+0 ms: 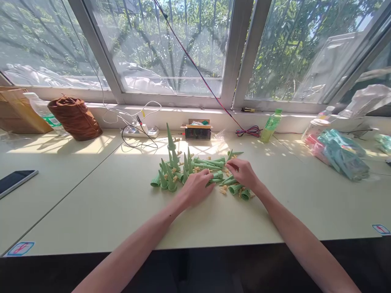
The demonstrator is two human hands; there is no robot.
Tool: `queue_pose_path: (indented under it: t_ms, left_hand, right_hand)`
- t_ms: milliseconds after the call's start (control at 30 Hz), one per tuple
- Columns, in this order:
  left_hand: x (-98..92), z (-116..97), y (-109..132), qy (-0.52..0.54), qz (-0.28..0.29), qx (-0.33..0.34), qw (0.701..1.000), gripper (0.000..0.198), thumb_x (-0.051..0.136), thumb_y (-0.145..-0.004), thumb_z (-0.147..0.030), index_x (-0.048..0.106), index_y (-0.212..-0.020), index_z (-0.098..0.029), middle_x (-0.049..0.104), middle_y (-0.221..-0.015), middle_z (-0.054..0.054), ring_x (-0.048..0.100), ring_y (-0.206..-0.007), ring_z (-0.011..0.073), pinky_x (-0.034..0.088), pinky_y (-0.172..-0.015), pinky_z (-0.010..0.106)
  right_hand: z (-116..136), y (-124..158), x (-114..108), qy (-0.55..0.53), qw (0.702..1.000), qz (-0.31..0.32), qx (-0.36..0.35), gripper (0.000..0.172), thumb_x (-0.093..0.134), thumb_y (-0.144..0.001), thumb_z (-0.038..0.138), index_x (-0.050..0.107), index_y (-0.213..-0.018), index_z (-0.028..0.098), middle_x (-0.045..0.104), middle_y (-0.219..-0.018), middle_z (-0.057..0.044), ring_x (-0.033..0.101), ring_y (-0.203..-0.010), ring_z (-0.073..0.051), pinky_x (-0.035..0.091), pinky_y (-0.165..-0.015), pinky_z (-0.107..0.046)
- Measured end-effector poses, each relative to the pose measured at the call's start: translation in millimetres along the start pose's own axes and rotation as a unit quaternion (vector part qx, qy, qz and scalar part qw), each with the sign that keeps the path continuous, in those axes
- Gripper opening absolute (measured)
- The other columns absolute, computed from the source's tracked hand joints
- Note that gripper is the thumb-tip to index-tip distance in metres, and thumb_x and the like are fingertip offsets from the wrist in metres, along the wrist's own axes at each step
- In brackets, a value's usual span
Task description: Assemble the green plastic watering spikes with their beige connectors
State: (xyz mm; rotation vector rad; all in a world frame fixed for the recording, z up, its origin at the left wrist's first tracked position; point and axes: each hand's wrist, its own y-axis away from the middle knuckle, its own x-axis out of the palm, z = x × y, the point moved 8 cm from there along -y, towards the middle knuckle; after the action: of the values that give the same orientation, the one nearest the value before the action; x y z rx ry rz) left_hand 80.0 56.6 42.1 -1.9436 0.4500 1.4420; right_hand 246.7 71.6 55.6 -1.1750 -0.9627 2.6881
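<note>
A pile of green hollow plastic spikes [210,163], mixed with small tan plastic pieces [223,189], lies on the table in front of me. My left hand [199,187] is closed at the pile's near side, its curled fingers around a green plastic spike [217,175] that is partly hidden by them. Over the right part of the pile, my right hand [242,173] makes a pinch with thumb and forefinger. What sits in that pinch is too small to make out. Several spikes [171,140] stand upright to the left, tips up.
Behind the pile are a small dark-screened device [198,134], a power strip [140,131] with cables, and a green bottle [271,127]. A brown bag [75,118] is at the back left, a tablet [16,181] at the left edge. Plastic-wrapped packs [343,154] lie at right.
</note>
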Motion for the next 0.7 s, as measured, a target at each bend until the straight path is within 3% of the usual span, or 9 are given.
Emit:
queue_pose_path:
  t_ms: [433, 533, 700]
  left_hand:
    - [7.8, 1, -1, -0.005, 0.040, 0.002, 0.999, 0.018, 0.057, -0.093, -0.030, 0.071, -0.091, -0.020, 0.069, -0.091, 0.006, 0.068, -0.076, 0.0218, 0.048, -0.063, 0.029]
    - [3.5, 1, -1, 0.016, 0.012, -0.001, 1.000, 0.017, 0.056, -0.093, -0.030, 0.069, -0.091, -0.019, 0.068, -0.089, 0.006, 0.066, -0.073, 0.0211, 0.047, -0.062, 0.030]
    - [-11.3, 5, 0, 0.108, -0.087, -0.026, 0.990, 0.011, 0.057, -0.093, -0.028, 0.061, -0.094, -0.018, 0.066, -0.089, 0.004, 0.058, -0.064, 0.0155, 0.044, -0.061, 0.028]
  right_hand:
    - [-21, 0, 7, 0.047, 0.997, 0.061, 0.007, 0.008, 0.060, -0.086, 0.021, 0.067, -0.083, 0.018, 0.067, -0.077, -0.004, 0.055, -0.065, -0.016, 0.043, -0.067, -0.029]
    - [-19, 0, 7, 0.054, 0.997, 0.063, 0.002, 0.006, 0.063, -0.085, 0.019, 0.068, -0.082, 0.018, 0.068, -0.076, -0.004, 0.056, -0.069, -0.018, 0.043, -0.069, -0.030]
    - [-16, 1, 9, 0.072, 0.994, 0.081, 0.010, 0.001, 0.066, -0.083, 0.018, 0.067, -0.082, 0.018, 0.070, -0.077, -0.004, 0.056, -0.073, -0.020, 0.042, -0.072, -0.032]
